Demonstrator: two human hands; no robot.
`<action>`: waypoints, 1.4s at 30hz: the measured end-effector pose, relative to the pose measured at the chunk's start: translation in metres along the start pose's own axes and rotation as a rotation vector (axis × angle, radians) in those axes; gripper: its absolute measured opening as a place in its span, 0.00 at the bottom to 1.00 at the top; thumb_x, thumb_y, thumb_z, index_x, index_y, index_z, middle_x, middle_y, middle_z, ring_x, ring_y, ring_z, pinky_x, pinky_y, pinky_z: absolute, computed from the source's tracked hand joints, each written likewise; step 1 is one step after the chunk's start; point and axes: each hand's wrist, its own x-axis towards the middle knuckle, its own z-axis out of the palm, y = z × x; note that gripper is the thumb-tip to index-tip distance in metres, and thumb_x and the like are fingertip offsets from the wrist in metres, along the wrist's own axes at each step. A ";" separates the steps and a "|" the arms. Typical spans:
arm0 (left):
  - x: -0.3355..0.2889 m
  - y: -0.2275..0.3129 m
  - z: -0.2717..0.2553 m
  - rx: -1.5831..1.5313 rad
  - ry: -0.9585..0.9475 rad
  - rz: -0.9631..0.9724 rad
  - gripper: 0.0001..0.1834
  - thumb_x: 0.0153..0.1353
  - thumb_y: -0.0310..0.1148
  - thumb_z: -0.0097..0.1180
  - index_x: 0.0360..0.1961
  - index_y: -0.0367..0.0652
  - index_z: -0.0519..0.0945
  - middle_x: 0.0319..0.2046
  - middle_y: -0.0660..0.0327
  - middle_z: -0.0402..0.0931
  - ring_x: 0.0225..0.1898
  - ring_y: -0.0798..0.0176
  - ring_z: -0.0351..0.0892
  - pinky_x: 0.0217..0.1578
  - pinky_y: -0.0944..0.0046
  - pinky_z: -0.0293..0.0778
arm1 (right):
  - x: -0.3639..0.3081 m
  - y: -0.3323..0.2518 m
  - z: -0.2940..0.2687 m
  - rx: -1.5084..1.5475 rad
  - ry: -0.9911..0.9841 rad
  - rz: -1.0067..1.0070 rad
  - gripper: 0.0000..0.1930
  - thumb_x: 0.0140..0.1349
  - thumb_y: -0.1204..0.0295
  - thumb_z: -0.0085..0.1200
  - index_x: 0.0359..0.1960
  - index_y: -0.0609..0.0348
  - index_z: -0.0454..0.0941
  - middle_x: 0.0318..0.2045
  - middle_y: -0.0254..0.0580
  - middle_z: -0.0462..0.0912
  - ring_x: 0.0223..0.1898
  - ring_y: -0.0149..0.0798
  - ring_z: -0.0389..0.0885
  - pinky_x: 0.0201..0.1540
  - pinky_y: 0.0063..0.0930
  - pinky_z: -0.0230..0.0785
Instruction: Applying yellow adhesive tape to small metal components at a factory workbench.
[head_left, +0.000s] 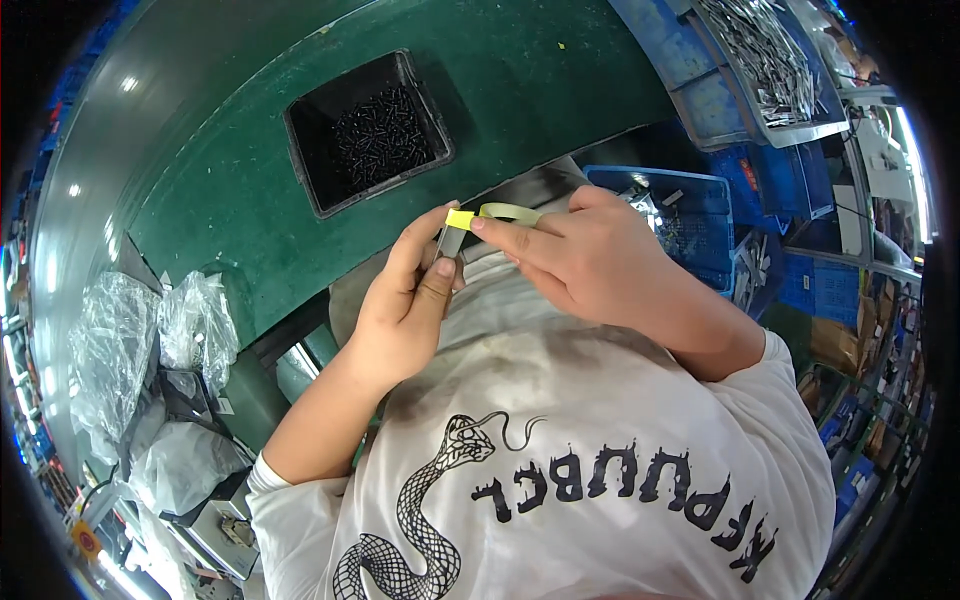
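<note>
My left hand (405, 305) is closed on a small grey metal piece (450, 243), pinched upright between thumb and fingers. Across the top of that piece lies a bright yellow strip of tape (460, 219). A pale yellow-green tape roll (512, 213) is gripped in my right hand (600, 255), partly hidden by the fingers. The right index fingertip presses on the strip's right end, close to the left fingers. Both hands are in front of my chest, just off the near edge of the green table (520, 90).
On the table stands a black bin (300, 150) of small dark screw-like parts. A blue crate (660, 180) is right of my hands. At the upper right, a blue-grey bin (745, 100) holds thin metal strips. Clear plastic bags (115, 340) hang at the left.
</note>
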 end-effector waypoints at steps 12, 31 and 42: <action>0.003 0.005 -0.003 -0.169 0.019 -0.129 0.24 0.74 0.24 0.44 0.69 0.39 0.58 0.30 0.61 0.77 0.25 0.73 0.73 0.25 0.73 0.69 | -0.003 0.007 0.004 -0.039 0.037 -0.028 0.24 0.57 0.69 0.62 0.58 0.49 0.81 0.26 0.23 0.81 0.23 0.29 0.75 0.31 0.27 0.63; 0.000 -0.005 -0.004 0.521 0.191 0.143 0.12 0.68 0.23 0.54 0.52 0.35 0.76 0.36 0.55 0.84 0.31 0.70 0.84 0.30 0.71 0.77 | 0.000 0.002 0.006 -0.045 0.061 -0.038 0.24 0.55 0.70 0.63 0.56 0.48 0.82 0.29 0.26 0.83 0.23 0.31 0.75 0.32 0.28 0.62; 0.001 -0.001 -0.008 -0.125 0.104 0.043 0.12 0.74 0.24 0.45 0.56 0.31 0.71 0.51 0.50 0.82 0.45 0.65 0.83 0.42 0.69 0.78 | -0.006 0.008 0.009 0.043 0.087 -0.002 0.22 0.58 0.72 0.61 0.57 0.52 0.80 0.24 0.27 0.83 0.23 0.32 0.78 0.31 0.28 0.63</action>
